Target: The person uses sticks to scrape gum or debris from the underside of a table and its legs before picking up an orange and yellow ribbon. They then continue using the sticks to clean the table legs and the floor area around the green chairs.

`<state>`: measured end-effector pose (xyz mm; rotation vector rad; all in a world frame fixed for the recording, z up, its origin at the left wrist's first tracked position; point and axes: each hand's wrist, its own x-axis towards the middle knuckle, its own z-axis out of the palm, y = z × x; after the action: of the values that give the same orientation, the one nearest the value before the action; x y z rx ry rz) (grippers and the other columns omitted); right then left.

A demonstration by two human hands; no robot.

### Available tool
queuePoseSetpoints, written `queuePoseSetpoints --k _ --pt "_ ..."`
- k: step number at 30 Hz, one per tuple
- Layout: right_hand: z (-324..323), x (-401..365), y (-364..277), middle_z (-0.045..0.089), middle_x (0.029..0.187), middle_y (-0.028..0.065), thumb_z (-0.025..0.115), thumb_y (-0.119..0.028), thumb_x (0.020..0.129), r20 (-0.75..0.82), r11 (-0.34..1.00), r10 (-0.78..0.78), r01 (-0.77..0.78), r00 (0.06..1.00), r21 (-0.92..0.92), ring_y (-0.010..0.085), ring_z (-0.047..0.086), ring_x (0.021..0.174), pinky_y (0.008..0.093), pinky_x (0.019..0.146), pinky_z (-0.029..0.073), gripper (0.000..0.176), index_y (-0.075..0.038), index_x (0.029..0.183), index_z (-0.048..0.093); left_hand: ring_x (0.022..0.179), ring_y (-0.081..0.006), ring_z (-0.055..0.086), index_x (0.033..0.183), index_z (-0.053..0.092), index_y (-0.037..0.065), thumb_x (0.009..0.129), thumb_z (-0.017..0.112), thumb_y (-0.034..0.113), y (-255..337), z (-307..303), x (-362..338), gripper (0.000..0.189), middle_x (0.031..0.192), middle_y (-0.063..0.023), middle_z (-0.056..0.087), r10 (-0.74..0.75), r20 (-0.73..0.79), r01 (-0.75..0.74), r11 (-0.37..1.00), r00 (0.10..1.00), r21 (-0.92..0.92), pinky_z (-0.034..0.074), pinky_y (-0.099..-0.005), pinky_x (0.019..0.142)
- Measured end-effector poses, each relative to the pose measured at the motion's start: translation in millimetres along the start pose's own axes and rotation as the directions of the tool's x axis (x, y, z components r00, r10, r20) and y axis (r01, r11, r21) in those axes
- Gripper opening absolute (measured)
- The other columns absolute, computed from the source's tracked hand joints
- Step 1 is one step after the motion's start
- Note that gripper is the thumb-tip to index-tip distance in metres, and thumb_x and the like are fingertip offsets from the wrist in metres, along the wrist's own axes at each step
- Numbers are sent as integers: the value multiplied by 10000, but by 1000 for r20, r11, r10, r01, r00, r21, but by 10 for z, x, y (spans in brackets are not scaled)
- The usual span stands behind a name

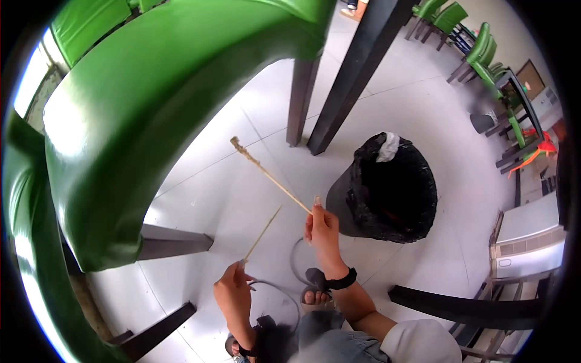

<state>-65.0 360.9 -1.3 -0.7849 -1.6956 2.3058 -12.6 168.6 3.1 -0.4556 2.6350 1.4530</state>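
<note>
My right hand [324, 235] is closed in a pinch around the lower end of a thin wooden skewer [279, 185]. This skewer slants up and to the left, and brownish bits cling to its far end. Lower down, my left hand [234, 293] pinches a second, bare thin skewer [262, 233], its pointed tip up and to the right. The two skewers are apart from each other. Just right of my right hand stands a dark bin [344, 209] lined with a black plastic bag [428, 181]. A white crumpled piece [388, 147] lies on its rim.
A large green padded chair [145, 115] fills the left side. Dark legs [351, 78] rise beyond the bin, and a dark curved bar [466, 307] crosses the lower right. Grey cord loops [298, 302] hang near my feet. More green chairs [448, 18] stand farther off.
</note>
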Motion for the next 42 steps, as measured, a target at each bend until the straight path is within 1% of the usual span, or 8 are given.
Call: queuePoseSetpoints --k 2,8,17,21,22,23,37,42 --pt "5 46 -3 322 451 0 380 -336 927 24 984 146 -147 989 99 110 320 349 250 361 240 443 -99 554 347 422 -143 544 814 621 -6 873 466 111 -42 1 5 203 536 -81 591 1 -22 -2 999 1000 -44 394 -255 411" --pt "-3 15 44 386 470 21 415 -312 891 9 939 89 -87 996 332 110 363 380 238 362 257 360 -88 611 385 398 -105 485 677 483 -22 926 358 152 77 -69 -12 328 501 -63 493 93 -198 -134 970 976 -202 371 -227 370" --pt "118 -244 -157 406 533 -38 438 -235 922 117 996 -78 72 990 54 42 343 449 197 408 270 243 -56 785 528 397 -93 401 773 421 -7 950 320 214 125 20 -33 300 503 -48 429 185 -395 -341 862 900 -375 348 -223 375" --pt "64 -362 -339 457 570 -28 472 -195 905 237 989 -141 146 961 -5 44 407 491 189 442 324 197 -23 919 566 408 -103 445 825 431 -2 945 329 212 159 23 -41 265 517 -50 458 150 -396 -309 873 906 -378 368 -225 401" --pt "63 -389 -426 468 583 -21 473 -187 903 254 987 -151 160 955 -14 47 418 504 191 453 337 202 -15 954 564 412 -79 431 874 488 -22 942 356 201 95 57 -11 268 536 -44 483 147 -405 -346 807 902 -478 345 -207 385" --pt "54 -438 -506 479 596 -14 474 -179 901 267 985 -156 169 951 -25 50 429 518 194 464 351 213 -6 989 562 519 -151 525 1059 381 -25 924 403 238 -50 24 0 297 680 -92 548 211 -286 -327 828 935 -456 457 -247 451" --pt "200 -701 -1279 458 588 24 442 -184 923 168 918 -389 367 906 147 88 417 503 225 490 394 331 41 1163 481 517 -120 524 944 520 -27 940 368 185 258 44 -119 261 629 -69 556 319 -142 -345 783 937 -518 437 -236 468" --pt "267 -781 -1281 435 560 23 415 -173 925 187 874 -462 409 867 262 79 368 454 205 412 292 315 37 1152 478 510 -121 509 860 575 -11 934 368 194 697 -180 -130 301 616 -49 556 495 -114 -482 727 862 -489 415 -243 477"
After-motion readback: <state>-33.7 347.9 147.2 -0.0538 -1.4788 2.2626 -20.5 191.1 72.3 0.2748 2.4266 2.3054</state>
